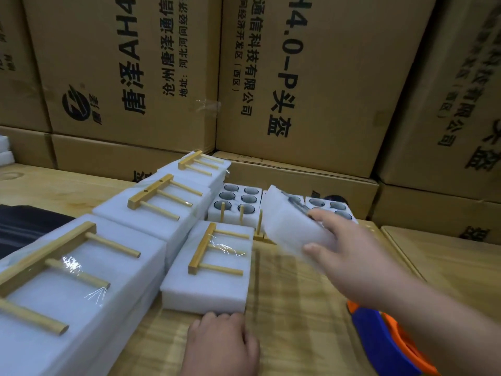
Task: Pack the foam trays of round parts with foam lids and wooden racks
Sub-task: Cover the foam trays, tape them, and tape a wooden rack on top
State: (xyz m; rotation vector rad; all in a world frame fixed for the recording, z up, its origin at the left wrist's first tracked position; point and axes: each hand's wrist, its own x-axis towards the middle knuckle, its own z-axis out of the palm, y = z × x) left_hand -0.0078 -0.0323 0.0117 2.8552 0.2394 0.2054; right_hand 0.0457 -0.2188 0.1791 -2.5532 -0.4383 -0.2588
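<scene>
Foam lid (pixel 290 226) tilts in the right hand (pixel 352 256), fingers curled around its edge. Left hand (pixel 221 346) rests knuckles-bent by the wrapped tray (pixel 208 283); lower the lid flat and square.

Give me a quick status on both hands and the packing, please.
Right hand grips a foam lid, tilted over an open tray of round parts. Left hand rests against a packed tray. Upright wooden rack beside the lid.

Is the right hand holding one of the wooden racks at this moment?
No, the right hand grips a white foam lid, tilted above the open foam tray of round parts.
</scene>
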